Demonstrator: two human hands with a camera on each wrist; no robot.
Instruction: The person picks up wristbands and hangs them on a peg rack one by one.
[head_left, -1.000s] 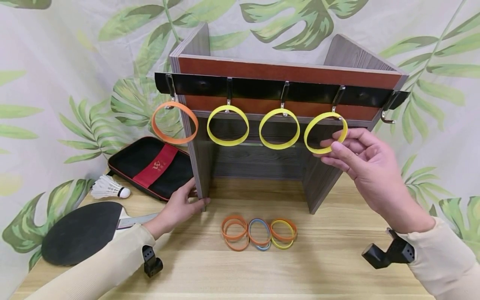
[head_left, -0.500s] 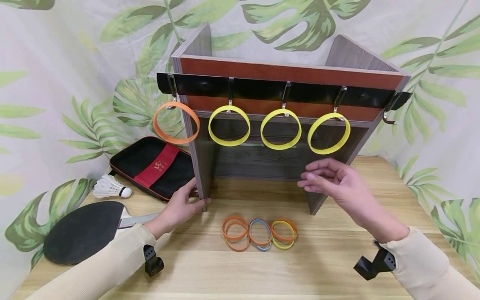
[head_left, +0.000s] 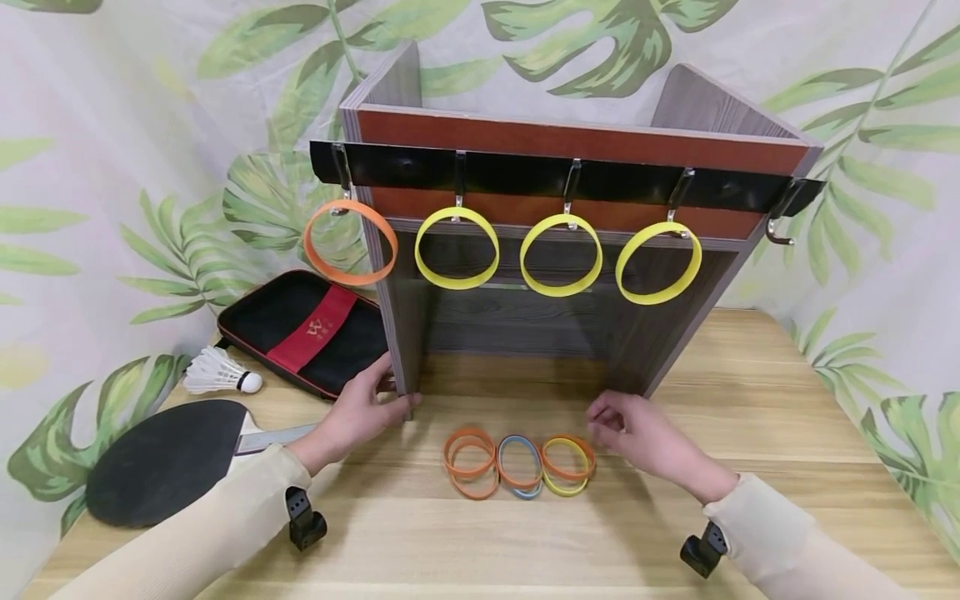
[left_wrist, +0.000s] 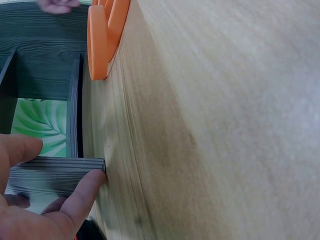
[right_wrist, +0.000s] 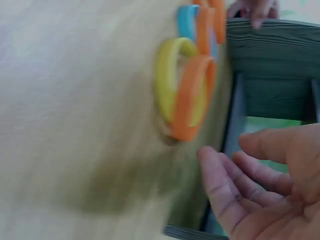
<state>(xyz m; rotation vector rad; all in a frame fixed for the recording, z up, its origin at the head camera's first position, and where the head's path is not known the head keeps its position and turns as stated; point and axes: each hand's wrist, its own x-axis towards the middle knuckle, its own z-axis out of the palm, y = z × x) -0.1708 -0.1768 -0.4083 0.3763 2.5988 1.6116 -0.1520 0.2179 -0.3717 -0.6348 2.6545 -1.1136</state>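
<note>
My left hand (head_left: 358, 417) grips the lower front edge of the grey wooden stand's left side panel (left_wrist: 55, 172), thumb on one side and fingers on the other. Holding nothing, my right hand (head_left: 641, 432) is low over the table, just right of the loose silicone wristbands; its fingers are loosely bent in the right wrist view. On the table lie overlapping bands: an orange pair (head_left: 471, 475), a blue and orange pair (head_left: 519, 483), and an orange band (right_wrist: 192, 97) leaning on a yellow band (right_wrist: 162, 80). Above, an orange wristband (head_left: 315, 257) and three yellow wristbands (head_left: 456, 287) hang from hooks.
A black hook rail (head_left: 510, 172) runs across the stand's front; its rightmost hook (head_left: 780, 240) carries no band. At left lie a black paddle (head_left: 165, 462), a shuttlecock (head_left: 217, 372) and a black-and-red case (head_left: 311, 329). A leaf-patterned cloth (head_left: 150, 108) hangs behind.
My right hand has let go of the yellow wristband on the fourth hook and come down to the table beside the loose bands. My left hand has stayed in place.
</note>
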